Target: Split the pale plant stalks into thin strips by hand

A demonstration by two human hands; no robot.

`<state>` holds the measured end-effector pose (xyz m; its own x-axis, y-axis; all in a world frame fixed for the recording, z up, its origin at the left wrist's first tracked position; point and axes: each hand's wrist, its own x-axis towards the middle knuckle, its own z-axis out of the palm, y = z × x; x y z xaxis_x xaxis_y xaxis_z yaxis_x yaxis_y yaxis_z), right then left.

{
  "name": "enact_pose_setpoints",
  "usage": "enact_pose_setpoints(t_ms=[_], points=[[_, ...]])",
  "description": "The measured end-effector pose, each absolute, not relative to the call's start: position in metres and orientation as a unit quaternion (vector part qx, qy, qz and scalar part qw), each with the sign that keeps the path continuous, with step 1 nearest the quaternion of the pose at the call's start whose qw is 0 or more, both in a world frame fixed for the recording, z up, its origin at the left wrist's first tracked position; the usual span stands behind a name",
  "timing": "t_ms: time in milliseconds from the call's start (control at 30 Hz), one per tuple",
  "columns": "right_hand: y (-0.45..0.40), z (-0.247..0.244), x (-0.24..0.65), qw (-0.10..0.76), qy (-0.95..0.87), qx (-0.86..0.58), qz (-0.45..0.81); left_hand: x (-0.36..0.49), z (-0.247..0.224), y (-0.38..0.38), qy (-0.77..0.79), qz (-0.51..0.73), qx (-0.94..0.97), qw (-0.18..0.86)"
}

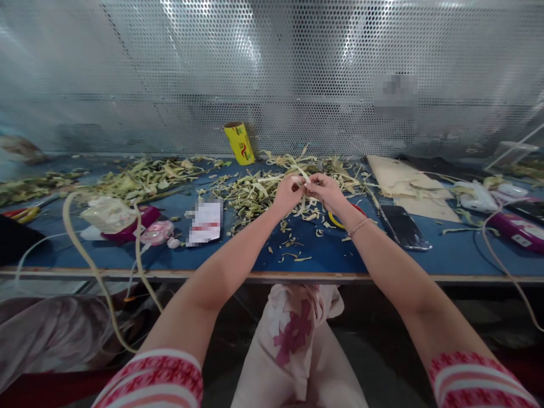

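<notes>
Both of my hands meet above a pile of pale green plant scraps [250,195] on the blue table [314,260]. My left hand [290,191] is closed, its fingertips pinching a pale plant strip [302,171]. Close against it, my right hand [323,188] pinches the same strip near its lower end. The strip's upper part sticks up and to the left between the hands. A yellow and red ring-shaped thing [335,220], perhaps scissor handles, lies partly hidden under my right wrist.
A yellow tube [239,143] leans at the back near a perforated metal wall [276,73]. Left are a white printed packet [205,222], a hose [87,258] and more scraps [147,178]. Right are a phone [403,226], cardboard [410,184] and a purple box [516,229].
</notes>
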<state>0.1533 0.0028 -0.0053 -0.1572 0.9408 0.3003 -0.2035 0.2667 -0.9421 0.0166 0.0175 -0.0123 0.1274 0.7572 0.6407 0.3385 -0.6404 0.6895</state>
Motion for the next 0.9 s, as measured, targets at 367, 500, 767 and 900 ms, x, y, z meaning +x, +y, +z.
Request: enact_pose_setpoints(t_ms=[367, 500, 767, 900], points=[[0.0054, -0.0043, 0.1532, 0.584, -0.545, -0.377, 0.469, 0.0190, -0.0083, 0.0115, 0.415, 0.525, 0.714, 0.208], [0.0048, -0.0046, 0.1544, 0.568, -0.569, -0.390, 0.450, 0.0189, -0.0086, 0.0103, 0.416, 0.535, 0.690, 0.255], [0.0094, -0.0093, 0.1565, 0.556, -0.601, -0.398, 0.414, 0.0198, -0.0081, 0.0113, 0.391, 0.532, 0.688, 0.299], [0.0094, -0.0100, 0.1557, 0.548, -0.622, -0.407, 0.384, 0.0196, -0.0071, 0.0105, 0.405, 0.524, 0.684, 0.307]])
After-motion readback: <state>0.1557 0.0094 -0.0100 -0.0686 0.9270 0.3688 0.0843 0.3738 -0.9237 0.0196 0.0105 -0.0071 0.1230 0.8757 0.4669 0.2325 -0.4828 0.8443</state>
